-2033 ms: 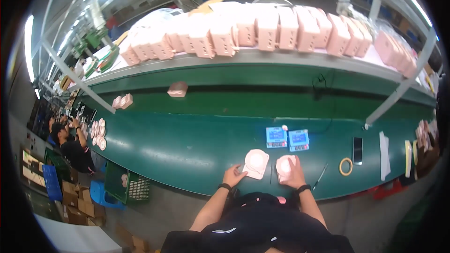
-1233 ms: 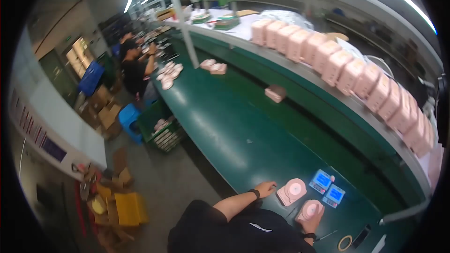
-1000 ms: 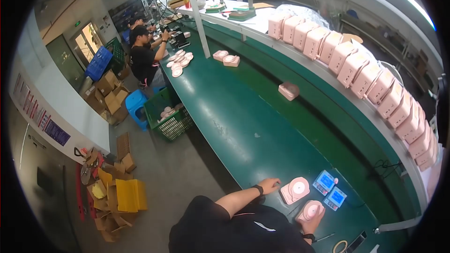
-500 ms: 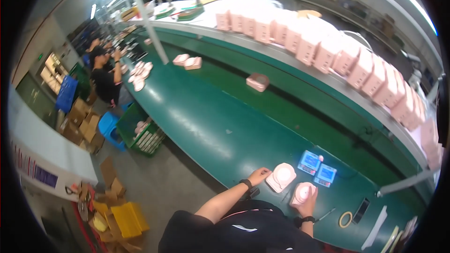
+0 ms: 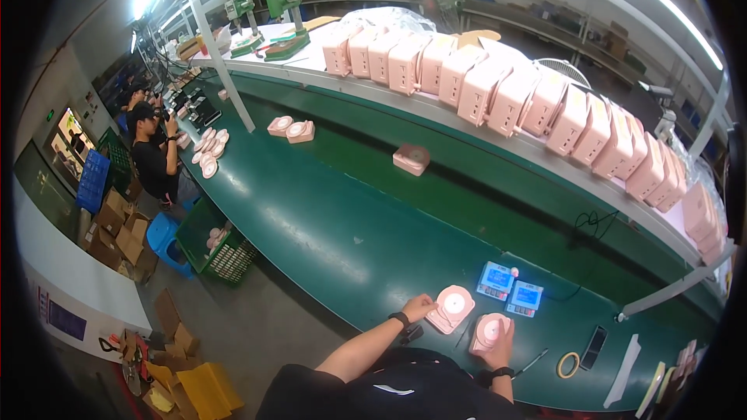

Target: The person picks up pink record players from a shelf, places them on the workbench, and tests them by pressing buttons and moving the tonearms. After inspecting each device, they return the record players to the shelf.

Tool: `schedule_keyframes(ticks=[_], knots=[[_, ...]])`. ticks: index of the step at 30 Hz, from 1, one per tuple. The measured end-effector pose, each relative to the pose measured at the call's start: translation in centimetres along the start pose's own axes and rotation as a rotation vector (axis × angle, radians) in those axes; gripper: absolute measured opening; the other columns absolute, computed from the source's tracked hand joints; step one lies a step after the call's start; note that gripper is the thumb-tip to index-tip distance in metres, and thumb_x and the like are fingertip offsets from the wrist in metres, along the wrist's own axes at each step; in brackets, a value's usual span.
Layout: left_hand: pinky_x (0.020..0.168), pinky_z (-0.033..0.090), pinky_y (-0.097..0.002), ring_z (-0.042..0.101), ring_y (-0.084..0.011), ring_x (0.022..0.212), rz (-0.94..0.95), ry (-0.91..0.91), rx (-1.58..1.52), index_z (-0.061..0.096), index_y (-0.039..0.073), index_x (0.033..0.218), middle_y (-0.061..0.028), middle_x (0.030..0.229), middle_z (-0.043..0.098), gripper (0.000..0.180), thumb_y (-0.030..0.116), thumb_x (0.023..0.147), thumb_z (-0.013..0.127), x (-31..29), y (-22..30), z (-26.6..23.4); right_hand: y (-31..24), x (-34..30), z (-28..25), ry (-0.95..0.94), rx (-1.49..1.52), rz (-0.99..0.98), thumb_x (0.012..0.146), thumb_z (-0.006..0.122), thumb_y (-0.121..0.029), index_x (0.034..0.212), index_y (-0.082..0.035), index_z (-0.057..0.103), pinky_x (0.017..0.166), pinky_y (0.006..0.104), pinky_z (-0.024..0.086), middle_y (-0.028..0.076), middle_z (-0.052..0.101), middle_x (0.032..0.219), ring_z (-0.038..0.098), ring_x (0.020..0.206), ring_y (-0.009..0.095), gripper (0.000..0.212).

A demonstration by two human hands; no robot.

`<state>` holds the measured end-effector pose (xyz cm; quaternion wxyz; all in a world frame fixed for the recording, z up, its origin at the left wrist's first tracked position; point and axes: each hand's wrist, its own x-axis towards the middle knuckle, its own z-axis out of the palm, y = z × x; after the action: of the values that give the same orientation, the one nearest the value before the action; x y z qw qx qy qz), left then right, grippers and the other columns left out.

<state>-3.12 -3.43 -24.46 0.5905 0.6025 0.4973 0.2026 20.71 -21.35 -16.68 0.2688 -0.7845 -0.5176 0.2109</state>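
Observation:
Two pale pink devices with round white discs on their faces are in front of me on the green bench. My left hand (image 5: 420, 308) is at the left edge of the left pink device (image 5: 456, 308), its fingers drawn together; whether they pinch that edge or something small is too fine to see. My right hand (image 5: 500, 344) wraps round the right side of the other pink device (image 5: 488, 331), which stands nearer to me. Just beyond them are two small blue meters with lit screens, one (image 5: 496, 279) left of the other (image 5: 524, 297).
To the right lie a yellow tape ring (image 5: 568, 365), a dark phone (image 5: 594, 348) and a white strip (image 5: 622, 372). A long row of pink housings (image 5: 486, 89) lines the raised shelf. More pink units (image 5: 208, 148) sit down the bench, near a co-worker (image 5: 152, 148) and a green crate (image 5: 214, 243).
My view has shifted, so the bench and my hands appear farther left and the shelf lower. Both hands keep much the same places at the two pink devices.

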Motion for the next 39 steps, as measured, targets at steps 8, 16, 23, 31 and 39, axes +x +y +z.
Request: schedule_keyframes(ticks=[8, 16, 23, 31, 39], knots=[[0.053, 0.048, -0.027, 0.062, -0.0147, 0.059, -0.165, -0.487, -0.084, 0.054, 0.004, 0.087, -0.0048, 0.067, 0.061, 0.037, 0.041, 0.086, 0.056, -2.2, 0.7, 2.8, 0.1, -0.2, 0.4, -0.022, -0.024, 0.015, 0.031, 0.088, -0.025, 0.135, -0.009, 0.031, 0.104, 0.0372, 0.033, 0.021, 0.015, 0.144, 0.03, 0.128, 0.037, 0.12], [0.073, 0.05, -0.0295, 0.065, -0.0213, 0.089, -0.531, -0.581, -0.404, 0.049, 0.006, 0.112, -0.0101, 0.093, 0.063, 0.046, 0.045, 0.087, 0.053, -1.4, -1.3, -2.7, 0.2, 0.1, 0.3, -0.039, -0.083, 0.016, 0.03, 0.089, -0.031, 0.135, -0.011, 0.031, 0.104, 0.0398, 0.032, 0.022, 0.015, 0.144, 0.028, 0.129, 0.039, 0.122], [0.078, 0.049, -0.034, 0.063, -0.0208, 0.084, -0.152, -0.007, -0.138, 0.058, 0.004, 0.103, -0.0118, 0.097, 0.063, 0.046, 0.042, 0.079, 0.067, 8.9, -0.5, -12.0, -3.4, 0.0, -0.4, -0.013, -0.364, 0.007, 0.042, 0.086, -0.032, 0.13, -0.01, 0.037, 0.101, 0.0436, 0.035, 0.025, 0.024, 0.14, 0.034, 0.124, 0.042, 0.103], [0.092, 0.04, -0.0411, 0.044, -0.0375, 0.112, 0.212, 0.573, 0.579, 0.042, -0.002, 0.121, -0.0234, 0.121, 0.044, 0.089, 0.049, 0.058, 0.079, 27.5, 16.3, -16.0, -4.0, -0.6, 0.5, 0.038, -0.379, 0.254, 0.055, 0.079, -0.027, 0.134, -0.013, 0.033, 0.098, 0.0447, 0.037, 0.023, 0.029, 0.139, 0.036, 0.123, 0.04, 0.093], [0.093, 0.04, -0.0464, 0.038, -0.0415, 0.118, 0.262, 0.391, 0.792, 0.045, 0.01, 0.127, -0.0274, 0.134, 0.034, 0.101, 0.06, 0.045, 0.076, 41.3, 13.2, -15.2, -6.0, 1.7, 1.0, -0.058, -0.384, 0.364, 0.045, 0.085, -0.027, 0.128, -0.01, 0.038, 0.091, 0.0466, 0.042, 0.025, 0.034, 0.135, 0.043, 0.117, 0.042, 0.097]])
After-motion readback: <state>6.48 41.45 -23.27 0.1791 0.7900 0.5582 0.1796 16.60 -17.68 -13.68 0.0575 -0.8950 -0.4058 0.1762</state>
